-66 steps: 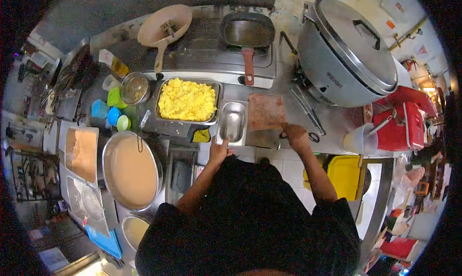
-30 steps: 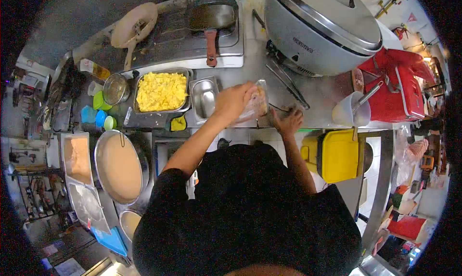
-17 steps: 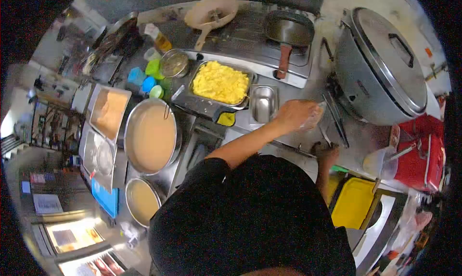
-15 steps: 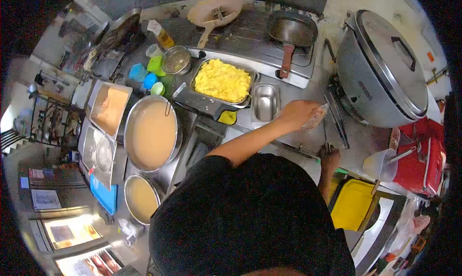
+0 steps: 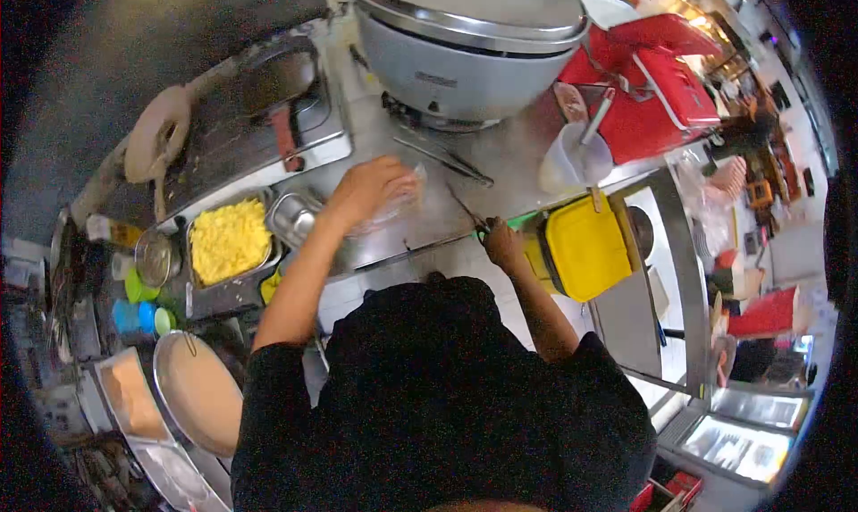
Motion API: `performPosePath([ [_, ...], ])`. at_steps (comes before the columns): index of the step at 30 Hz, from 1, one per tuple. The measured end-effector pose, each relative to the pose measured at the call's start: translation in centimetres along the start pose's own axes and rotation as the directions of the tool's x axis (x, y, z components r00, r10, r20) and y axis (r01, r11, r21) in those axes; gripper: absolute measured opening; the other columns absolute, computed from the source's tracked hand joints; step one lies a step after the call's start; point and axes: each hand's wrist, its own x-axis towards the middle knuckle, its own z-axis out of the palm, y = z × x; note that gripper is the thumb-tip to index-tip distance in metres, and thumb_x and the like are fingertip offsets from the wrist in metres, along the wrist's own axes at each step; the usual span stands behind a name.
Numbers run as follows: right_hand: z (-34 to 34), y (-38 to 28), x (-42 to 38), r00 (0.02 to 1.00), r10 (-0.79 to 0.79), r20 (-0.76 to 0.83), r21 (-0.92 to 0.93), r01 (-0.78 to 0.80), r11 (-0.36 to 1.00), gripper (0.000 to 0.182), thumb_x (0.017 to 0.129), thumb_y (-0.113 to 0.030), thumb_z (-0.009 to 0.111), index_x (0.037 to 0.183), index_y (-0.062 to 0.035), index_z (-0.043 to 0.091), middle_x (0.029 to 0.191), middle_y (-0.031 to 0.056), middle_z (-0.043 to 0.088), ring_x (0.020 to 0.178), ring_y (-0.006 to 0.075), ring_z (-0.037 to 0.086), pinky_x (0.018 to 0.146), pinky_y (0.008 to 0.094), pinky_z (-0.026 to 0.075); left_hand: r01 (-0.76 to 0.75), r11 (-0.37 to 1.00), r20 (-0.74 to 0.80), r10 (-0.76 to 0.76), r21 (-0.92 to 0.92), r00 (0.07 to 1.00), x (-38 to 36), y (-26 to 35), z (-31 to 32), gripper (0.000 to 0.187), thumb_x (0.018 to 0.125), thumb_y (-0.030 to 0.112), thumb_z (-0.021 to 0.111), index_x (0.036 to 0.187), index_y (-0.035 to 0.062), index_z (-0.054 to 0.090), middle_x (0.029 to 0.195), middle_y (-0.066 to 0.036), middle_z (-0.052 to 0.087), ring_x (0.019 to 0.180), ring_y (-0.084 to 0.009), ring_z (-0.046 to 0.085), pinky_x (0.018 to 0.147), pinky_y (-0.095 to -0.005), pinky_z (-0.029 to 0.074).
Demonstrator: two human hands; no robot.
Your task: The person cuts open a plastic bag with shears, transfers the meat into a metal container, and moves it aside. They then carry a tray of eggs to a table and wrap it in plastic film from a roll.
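Observation:
My left hand (image 5: 375,190) is closed on a clear plastic bag (image 5: 399,204) above the steel counter, right of a small empty steel pan (image 5: 295,217). My right hand (image 5: 503,243) is wrapped round the dark handles of scissors (image 5: 465,210), whose blades point up and left over the counter's front edge. Long metal tongs (image 5: 444,161) lie beyond both hands. A steel tray of yellow scrambled egg (image 5: 230,238) stands to the left. What the bag holds is too blurred to tell.
A large rice cooker (image 5: 456,79) stands at the back, with a white jug (image 5: 572,161) and red bag (image 5: 626,92) to its right. The stove (image 5: 223,168) bears two pans. A yellow lid (image 5: 585,248) lies near my right hand. Large bowl (image 5: 201,391) at lower left.
The view has swung to the right, so the cooker and counter appear further left. My left hand still grips the bag, and more of my right forearm and the scissors shows.

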Motion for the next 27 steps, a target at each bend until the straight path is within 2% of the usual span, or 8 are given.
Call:
performPosePath([
  [1,-0.2,0.5,0.0,0.996,-0.053,-0.068,0.057,0.056,0.997,0.043,0.084,-0.029,0.064,0.117,-0.0038,0.053,0.091,0.0205,0.066,0.081,0.0434,0.062,0.068,0.0478,0.05,-0.067,0.997,0.019,0.067,-0.039,0.998,0.3,-0.4,-0.1,0.025,0.09,0.026,0.056,0.105,0.0092,0.068,0.099,-0.009,0.064,0.094,-0.0298,0.063,0.082,-0.0382,0.05],
  [3,-3.5,1.1,-0.4,1.0,0.015,-0.01,0.074,-0.014,0.997,0.051,0.078,-0.032,0.071,0.116,-0.0028,0.055,0.09,0.0205,0.066,0.081,0.0426,0.063,0.069,0.0469,0.051,-0.14,0.973,0.004,0.143,-0.185,0.99,0.4,-1.3,0.1,0.022,0.09,0.022,0.057,0.105,0.0085,0.068,0.096,-0.01,0.064,0.088,-0.0287,0.063,0.077,-0.038,0.05],
  [6,-9.6,0.0,-0.6,0.996,0.088,-0.022,0.229,-0.081,0.97,0.057,0.068,-0.039,0.081,0.105,-0.0011,0.059,0.087,0.0201,0.065,0.076,0.0423,0.061,0.07,0.0441,0.052,-0.247,0.958,0.024,0.253,-0.148,0.967,1.3,-2.2,-0.3,0.023,0.089,0.022,0.059,0.103,0.0071,0.069,0.095,-0.01,0.064,0.087,-0.0304,0.062,0.076,-0.0383,0.05],
  [10,-18.0,-2.4,1.9,0.992,-0.091,0.085,0.267,0.066,0.962,0.046,0.069,-0.036,0.081,0.088,-0.0004,0.058,0.077,0.0196,0.062,0.067,0.0401,0.058,0.062,0.0434,0.048,-0.247,0.957,0.065,0.259,-0.151,0.964,2.9,-2.3,-1.2,0.02,0.087,0.021,0.063,0.098,0.0067,0.072,0.09,-0.011,0.065,0.084,-0.0303,0.063,0.074,-0.0369,0.05],
  [14,-19.2,-2.8,5.3,0.91,-0.415,-0.007,0.307,0.397,0.865,0.045,0.067,-0.035,0.081,0.083,-0.0003,0.058,0.07,0.0194,0.059,0.064,0.0378,0.058,0.057,0.0445,0.044,-0.226,0.939,0.109,0.261,-0.26,0.959,3.7,-1.5,-1.6,0.019,0.086,0.024,0.067,0.096,0.0087,0.074,0.084,-0.011,0.065,0.079,-0.0283,0.063,0.069,-0.0353,0.049],
  [17,-20.1,-3.3,7.8,0.901,-0.398,0.172,0.249,0.351,0.903,0.044,0.065,-0.034,0.082,0.081,-0.001,0.057,0.066,0.018,0.057,0.061,0.0378,0.057,0.057,0.0437,0.044,-0.251,0.929,0.109,0.289,-0.274,0.951,4.4,-1.8,-0.8,0.02,0.087,0.024,0.067,0.098,0.0082,0.073,0.084,-0.011,0.065,0.078,-0.0286,0.062,0.068,-0.0358,0.048],
  [20,-18.5,-2.0,9.5,0.854,-0.511,0.093,0.244,0.478,0.844,0.042,0.067,-0.034,0.081,0.078,-0.0012,0.057,0.064,0.0173,0.056,0.06,0.0387,0.057,0.056,0.0437,0.044,-0.271,0.932,0.132,0.308,-0.239,0.942,4.9,-1.9,-0.6,0.021,0.088,0.024,0.066,0.099,0.0079,0.072,0.085,-0.012,0.065,0.078,-0.0291,0.063,0.068,-0.0364,0.049],
  [27,-21.2,-4.9,10.8,0.808,-0.527,0.264,0.318,0.442,0.838,0.04,0.072,-0.033,0.08,0.078,-0.0022,0.056,0.061,0.0127,0.054,0.055,0.026,0.048,0.056,0.0397,0.042,-0.312,0.915,0.063,0.338,-0.256,0.939,5.0,-2.7,0.1,0.02,0.088,0.021,0.065,0.099,0.0056,0.071,0.088,-0.014,0.066,0.081,-0.0304,0.063,0.071,-0.0363,0.05],
])
